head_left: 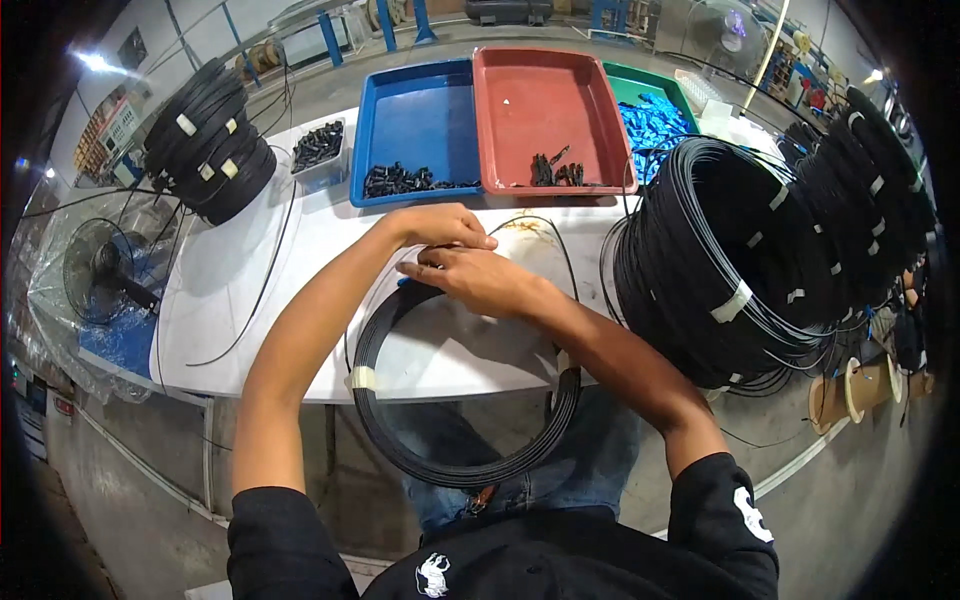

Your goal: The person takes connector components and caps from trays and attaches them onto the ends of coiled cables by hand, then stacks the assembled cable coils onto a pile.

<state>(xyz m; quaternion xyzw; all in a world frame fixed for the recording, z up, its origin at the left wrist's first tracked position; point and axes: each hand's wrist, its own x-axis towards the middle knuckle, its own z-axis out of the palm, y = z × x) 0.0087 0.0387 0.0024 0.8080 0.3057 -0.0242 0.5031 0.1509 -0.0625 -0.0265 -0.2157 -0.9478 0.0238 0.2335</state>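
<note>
A black cable coil (400,450), bound with pale tape, lies half on the white table (240,270) and hangs over its near edge above my lap. My left hand (445,228) and my right hand (480,280) meet at the coil's far side, fingers closed on the cable there. A thin loose black cable end (560,245) loops out on the table just behind my hands. Something small and blue shows under my right fingers; I cannot tell what it is.
A blue tray (415,120) and a red tray (545,100) hold small black parts; a green tray (650,115) holds blue pieces. A clear bin (320,150) holds black parts. Stacked cable coils stand at right (730,260) and far left (205,140). A fan (100,270) stands at left.
</note>
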